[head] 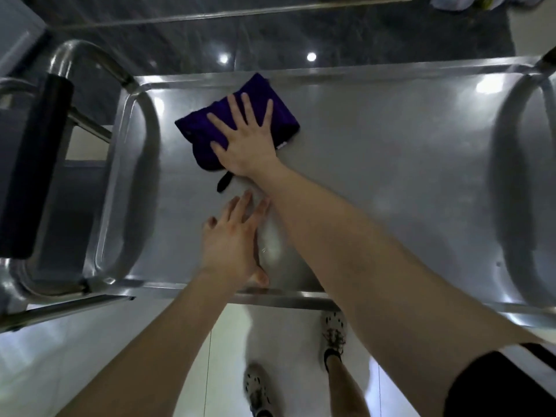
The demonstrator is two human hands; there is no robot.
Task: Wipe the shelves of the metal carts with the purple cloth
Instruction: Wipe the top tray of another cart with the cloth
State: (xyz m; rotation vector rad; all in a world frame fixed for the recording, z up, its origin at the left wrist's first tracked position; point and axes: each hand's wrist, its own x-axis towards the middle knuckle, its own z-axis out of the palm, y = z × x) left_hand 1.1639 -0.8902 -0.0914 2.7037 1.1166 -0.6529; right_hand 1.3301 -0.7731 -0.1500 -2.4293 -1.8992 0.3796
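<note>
The right hand (246, 139) lies with fingers straight and spread, palm pressing the purple cloth (192, 130) onto the top shelf (391, 182) of the metal cart. The flat palm probably spreads pressure across the folded cloth for an even wipe. The cloth sits in the far-left part of the shelf, near the raised rim. The left hand (231, 245), fingers also spread, rests by the near rim, apparently bracing the cart. 1 black handle grip (36, 130) stands at left.
</note>
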